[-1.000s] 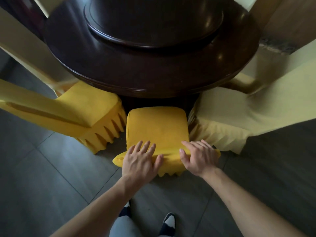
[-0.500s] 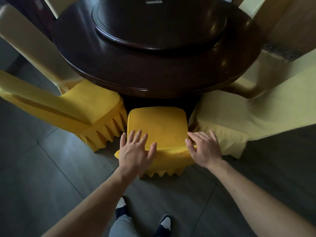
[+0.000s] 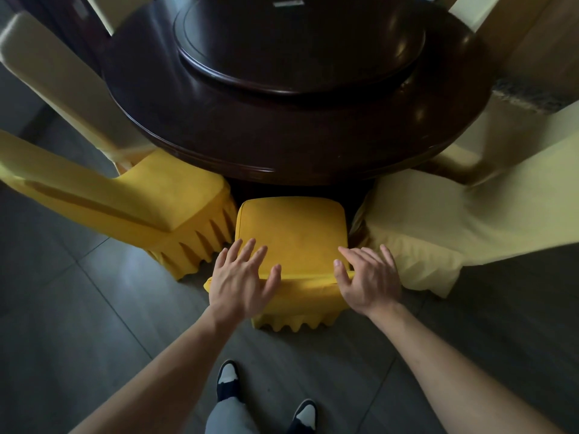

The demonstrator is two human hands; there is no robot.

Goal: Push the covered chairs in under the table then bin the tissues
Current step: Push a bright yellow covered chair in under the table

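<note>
Both hands lie flat with fingers spread on the yellow chair: the left hand (image 3: 242,277) on its left edge, the right hand (image 3: 368,280) on its right edge. That chair (image 3: 291,233) stands in front of the dark round desk (image 3: 282,142). Another yellow chair (image 3: 141,202) is on the left, a pale chair (image 3: 438,220) on the right. Tissues do not show.
</note>
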